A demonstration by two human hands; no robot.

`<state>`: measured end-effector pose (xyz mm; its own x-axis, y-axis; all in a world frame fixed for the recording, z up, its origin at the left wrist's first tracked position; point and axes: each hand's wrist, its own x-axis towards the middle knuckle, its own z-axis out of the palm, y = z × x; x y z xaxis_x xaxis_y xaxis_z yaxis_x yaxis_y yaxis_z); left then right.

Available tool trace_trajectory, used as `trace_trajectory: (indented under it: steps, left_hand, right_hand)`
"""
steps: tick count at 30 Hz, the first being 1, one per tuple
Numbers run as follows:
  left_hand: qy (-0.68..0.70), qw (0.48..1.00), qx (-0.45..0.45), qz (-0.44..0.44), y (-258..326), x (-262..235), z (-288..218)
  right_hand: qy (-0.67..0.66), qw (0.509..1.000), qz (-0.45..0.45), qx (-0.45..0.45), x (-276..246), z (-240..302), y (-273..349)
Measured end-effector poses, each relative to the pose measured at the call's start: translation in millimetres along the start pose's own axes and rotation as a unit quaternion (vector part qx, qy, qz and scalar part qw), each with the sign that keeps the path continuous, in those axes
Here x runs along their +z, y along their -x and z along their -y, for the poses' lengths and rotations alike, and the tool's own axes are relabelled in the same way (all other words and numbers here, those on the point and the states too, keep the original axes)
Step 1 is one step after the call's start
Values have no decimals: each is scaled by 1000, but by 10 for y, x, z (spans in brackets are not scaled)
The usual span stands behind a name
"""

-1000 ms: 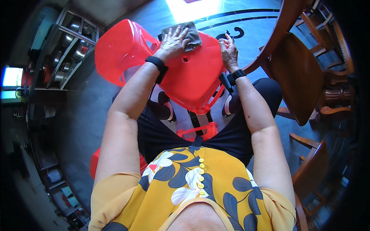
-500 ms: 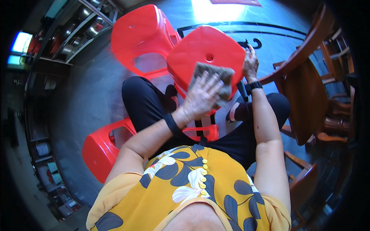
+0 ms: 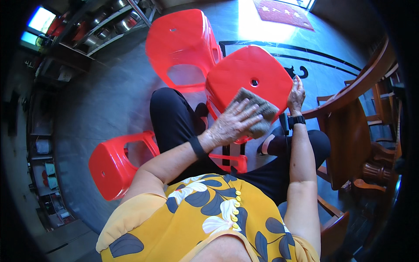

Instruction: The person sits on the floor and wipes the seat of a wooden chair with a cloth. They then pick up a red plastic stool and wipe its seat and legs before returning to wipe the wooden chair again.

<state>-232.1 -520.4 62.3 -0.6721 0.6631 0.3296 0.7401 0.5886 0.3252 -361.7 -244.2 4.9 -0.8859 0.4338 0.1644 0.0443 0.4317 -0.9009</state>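
Note:
A red plastic stool (image 3: 244, 65) with a small hole in its square seat stands between my knees. My left hand (image 3: 238, 120) lies flat, fingers spread, on a folded grey-brown cloth (image 3: 266, 109), pressing it against the near part of the seat. The cloth hangs a little over the near edge. At the stool's right edge my right hand (image 3: 296, 96) grips the rim; its thumb is hard to see. A dark band sits on my left wrist and a dark watch (image 3: 297, 119) on my right one.
Stacked red stools (image 3: 176, 39) stand at the far left, another red stool (image 3: 111, 168) by my left side. A round wooden table (image 3: 362, 83) and wooden chairs (image 3: 345, 144) crowd the right. Metal pots (image 3: 127, 24) fill a rack at upper left. A red mat (image 3: 283, 14) lies far off.
The whole view has shifted, so the stools sit lower and further right in it. My left hand and the cloth stay on the near part of the seat, the right hand on its edge.

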Motion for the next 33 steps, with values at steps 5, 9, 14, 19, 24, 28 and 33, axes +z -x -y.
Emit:
trace_trajectory:
  steps: [5,9,14,19,24,28,33]
  left_hand:
    - [-178,983,-42,-5,23,-383,758]
    - [77,969,-217,-88,-32,-373,1032]
    - [-48,996,-45,-65,-130,-15,266]
    - [16,1000,6,14,-60,144,-419]
    - [11,997,-32,-70,-81,42,150]
    - [-85,988,-96,-82,-250,-146,905]
    - [-74,981,-170,-51,-537,-175,1214]
  right_hand:
    - [33,999,-6,1,-9,16,1]
    - [42,999,-4,-25,-6,4,-1]
    - [29,999,-2,-22,5,-42,-35]
    - [37,999,16,-4,-4,-69,-60]
    - [47,999,-3,-14,-3,-57,-62]
    - [56,998,-16,-30,6,-12,-43]
    - [46,999,-2,-19,-18,35,-13]
